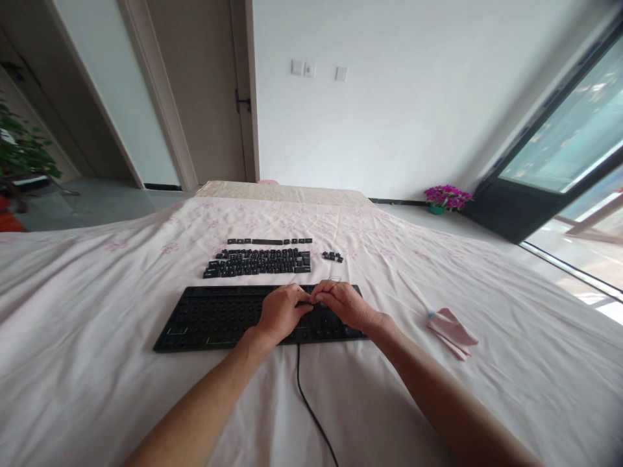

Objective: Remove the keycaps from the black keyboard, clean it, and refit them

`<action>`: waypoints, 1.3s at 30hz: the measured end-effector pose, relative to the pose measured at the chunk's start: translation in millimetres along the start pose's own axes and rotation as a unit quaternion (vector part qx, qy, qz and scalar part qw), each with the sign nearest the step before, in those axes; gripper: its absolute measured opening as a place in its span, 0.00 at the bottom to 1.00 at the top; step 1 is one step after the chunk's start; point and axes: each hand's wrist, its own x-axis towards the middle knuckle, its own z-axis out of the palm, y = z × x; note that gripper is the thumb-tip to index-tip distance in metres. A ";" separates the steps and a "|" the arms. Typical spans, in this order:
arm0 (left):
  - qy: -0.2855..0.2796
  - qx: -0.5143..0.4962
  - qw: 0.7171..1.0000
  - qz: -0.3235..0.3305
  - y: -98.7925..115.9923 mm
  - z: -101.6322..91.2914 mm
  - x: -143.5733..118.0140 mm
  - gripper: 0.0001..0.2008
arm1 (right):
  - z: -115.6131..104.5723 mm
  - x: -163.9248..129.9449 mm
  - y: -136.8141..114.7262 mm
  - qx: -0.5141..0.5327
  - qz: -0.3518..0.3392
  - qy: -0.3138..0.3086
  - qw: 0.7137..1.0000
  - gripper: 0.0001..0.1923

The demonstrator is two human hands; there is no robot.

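Black keyboard [214, 318], keycaps stripped, laid on bed [97, 363] near its middle, cable [311, 408] trailed toward near edge. Left hand [281, 312] and right hand [346, 303] rested on keyboard's right half, fingertips drawn together and meeting above it; whether anything is pinched between them cannot be told. Removed keycaps [260, 261] arranged in rows just beyond keyboard. Pink cloth [452, 331] and brush [413, 293] laid toward bed's right edge.
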 end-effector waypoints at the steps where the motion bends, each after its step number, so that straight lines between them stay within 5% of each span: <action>1: 0.003 0.007 1.000 -0.003 -0.1 0.2 0.4 0.03 | 1.9 1.2 -2.0 -0.023 -0.020 -0.005 1.000 0.12; 6: 0.010 0.016 1.000 -0.012 -2.1 1.5 0.9 0.03 | 8.5 5.4 -5.1 -0.065 -0.054 -0.019 0.996 0.12; 12: 0.028 -0.004 0.999 -0.021 4.6 6.1 0.0 0.05 | 18.3 0.8 8.3 -0.004 -0.022 0.069 0.997 0.13; 23: 0.046 -0.022 0.999 -0.008 11.9 8.2 -0.2 0.06 | 28.6 -8.7 19.2 0.014 -0.144 0.183 0.972 0.14; 32: 0.052 -0.118 0.989 -0.074 9.1 7.8 -0.4 0.13 | 26.6 -9.1 11.7 -0.121 -0.197 0.161 0.959 0.12; 36: 0.071 -0.142 0.983 -0.094 6.7 8.3 1.9 0.18 | 11.6 -8.8 -0.4 -0.195 -0.126 0.205 0.951 0.13; 39: 0.084 -0.172 0.976 -0.101 4.9 8.7 2.5 0.19 | 0.1 -5.5 -8.6 -0.207 -0.062 0.181 0.959 0.15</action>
